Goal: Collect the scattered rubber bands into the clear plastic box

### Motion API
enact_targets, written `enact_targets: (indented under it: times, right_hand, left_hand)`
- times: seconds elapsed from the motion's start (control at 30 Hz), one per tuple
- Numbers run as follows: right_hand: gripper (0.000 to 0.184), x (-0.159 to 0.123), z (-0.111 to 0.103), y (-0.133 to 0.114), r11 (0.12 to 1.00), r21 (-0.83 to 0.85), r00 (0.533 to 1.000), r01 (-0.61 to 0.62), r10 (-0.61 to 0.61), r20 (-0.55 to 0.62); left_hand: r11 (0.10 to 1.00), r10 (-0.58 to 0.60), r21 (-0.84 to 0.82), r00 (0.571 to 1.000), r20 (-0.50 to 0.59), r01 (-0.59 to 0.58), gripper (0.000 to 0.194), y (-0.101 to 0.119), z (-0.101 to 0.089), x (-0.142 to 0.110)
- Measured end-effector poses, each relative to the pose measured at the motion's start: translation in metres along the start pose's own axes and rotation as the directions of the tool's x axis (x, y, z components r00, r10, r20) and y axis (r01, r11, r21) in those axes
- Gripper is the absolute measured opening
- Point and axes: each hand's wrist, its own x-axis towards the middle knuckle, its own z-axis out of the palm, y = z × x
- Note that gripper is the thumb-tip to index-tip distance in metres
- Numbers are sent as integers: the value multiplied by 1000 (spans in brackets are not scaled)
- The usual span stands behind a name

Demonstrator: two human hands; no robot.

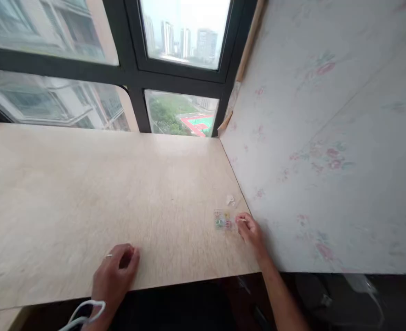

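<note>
A small clear plastic box [222, 219] lies on the sill near the wall, with little coloured rings in its compartments: green, yellow, red and pinkish. Just right of it is my right hand [249, 230], thumb and fingers pinched together at the box's right edge. Whatever sits between those fingertips is too small to make out. My left hand [115, 271] rests on the sill near its front edge, well left of the box. Its fingers are curled, with thumb and fingertips together; anything between them is hidden. Beyond the box lies a small crumpled whitish piece [230, 200].
The pale stone-patterned sill [85, 193] runs along dark-framed windows [130, 69]. A floral-papered wall [309, 138] borders it on the right. A white cord loop [85, 310] hangs at my left wrist. Below the sill's front edge it is dark.
</note>
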Motion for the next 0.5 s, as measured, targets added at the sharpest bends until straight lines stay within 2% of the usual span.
enact_targets:
  times: [0.2,0.33,0.5]
  right_hand:
    - [30,-1,-3,-10,971,-230,997,71,-69,17]
    - [31,-1,-5,-10,929,-365,997,63,-75,-19]
    - [33,-3,-9,-13,950,-308,996,60,-79,-48]
  left_hand:
    - [1000,-6,8,1000,3,6,19,1,-2,-1]
    - [1000,-8,-1,1000,-5,8,20,3,-1,0]
    - [1000,-9,-21,1000,-3,9,21,3,-1,1]
